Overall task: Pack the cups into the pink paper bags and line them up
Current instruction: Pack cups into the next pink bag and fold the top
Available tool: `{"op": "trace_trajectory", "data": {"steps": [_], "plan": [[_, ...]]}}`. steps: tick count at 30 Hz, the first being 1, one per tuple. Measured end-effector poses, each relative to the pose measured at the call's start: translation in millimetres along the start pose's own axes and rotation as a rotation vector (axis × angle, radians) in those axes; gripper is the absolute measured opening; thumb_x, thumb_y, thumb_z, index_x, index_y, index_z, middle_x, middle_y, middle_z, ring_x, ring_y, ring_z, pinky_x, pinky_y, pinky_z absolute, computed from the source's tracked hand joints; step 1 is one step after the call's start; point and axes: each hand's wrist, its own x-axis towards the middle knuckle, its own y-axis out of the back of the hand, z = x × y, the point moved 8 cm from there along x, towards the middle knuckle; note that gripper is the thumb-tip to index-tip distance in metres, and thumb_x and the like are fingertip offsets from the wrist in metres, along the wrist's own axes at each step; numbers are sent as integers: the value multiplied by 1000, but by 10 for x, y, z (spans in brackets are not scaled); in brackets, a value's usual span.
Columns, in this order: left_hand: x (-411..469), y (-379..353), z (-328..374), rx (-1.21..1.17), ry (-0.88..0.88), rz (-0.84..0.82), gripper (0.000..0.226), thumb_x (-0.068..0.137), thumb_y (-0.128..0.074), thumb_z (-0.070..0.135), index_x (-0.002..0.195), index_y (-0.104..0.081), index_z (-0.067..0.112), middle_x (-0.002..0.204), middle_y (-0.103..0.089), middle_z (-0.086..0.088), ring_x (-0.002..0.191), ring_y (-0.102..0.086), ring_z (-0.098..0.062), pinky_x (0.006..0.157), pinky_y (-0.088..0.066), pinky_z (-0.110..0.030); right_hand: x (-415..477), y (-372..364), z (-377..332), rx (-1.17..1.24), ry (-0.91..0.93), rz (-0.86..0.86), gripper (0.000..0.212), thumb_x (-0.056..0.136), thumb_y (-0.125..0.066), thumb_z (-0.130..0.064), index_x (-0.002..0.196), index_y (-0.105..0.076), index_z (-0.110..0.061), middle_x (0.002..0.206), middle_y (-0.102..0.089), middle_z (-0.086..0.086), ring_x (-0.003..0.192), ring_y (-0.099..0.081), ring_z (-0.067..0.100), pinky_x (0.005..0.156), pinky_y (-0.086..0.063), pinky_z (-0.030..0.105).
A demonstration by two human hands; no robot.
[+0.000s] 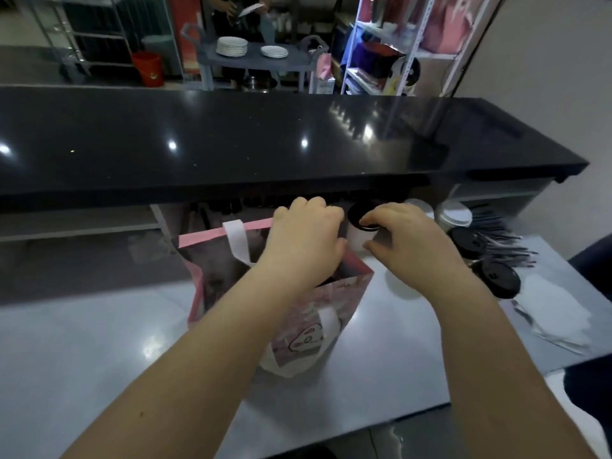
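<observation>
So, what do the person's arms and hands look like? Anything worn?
Nothing worn shows: the left hand and right hand have no gloves, rings or watch, and both forearms are bare, no sleeve in view. The left forearm has one small dark spot.

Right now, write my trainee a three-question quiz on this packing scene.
1. True or false: the bag lies flat on the table.
2. The right hand grips: A. a straw; B. a black-lidded cup; C. a plate.
3. Fill in: the spare cups stand to the bag's ___ side.

Key: 1. False, it stands upright and open. 2. B. 3. Right.
</observation>
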Motion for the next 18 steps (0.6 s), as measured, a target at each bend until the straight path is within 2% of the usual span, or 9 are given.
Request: {"op": "trace_trajectory", "data": {"steps": [5, 10, 18], "plan": [[182, -291, 622, -85, -24, -3, 30, 93, -50, 40, 118, -56, 24, 112, -55, 0, 108, -49, -26, 90, -34, -43, -450, 164, 636, -4, -197, 80, 29, 82, -72, -15, 111, -68, -15, 110, -65, -1, 108, -53, 24, 91, -42, 36], [321, -666, 1235, -174, -65, -64, 32, 92, -50, 38, 121, -56, 25, 118, -55, -2, 113, -46, -28, 90, -33, -43, -990, 219, 1220, -21, -374, 47, 30, 85, -70, -19, 115, -66, -20, 118, -63, -5, 115, -48, 20, 95, -41, 36], [691, -1385, 2063, -227, -120, -213, 31, 92, -50, 34, 120, -57, 24, 118, -54, -2, 116, -45, -28, 92, -33, -41, -1420, 147, 2200, 88, -501, 37, 33, 84, -72, -15, 115, -66, -20, 116, -63, -8, 113, -48, 16, 95, -36, 25]]}}
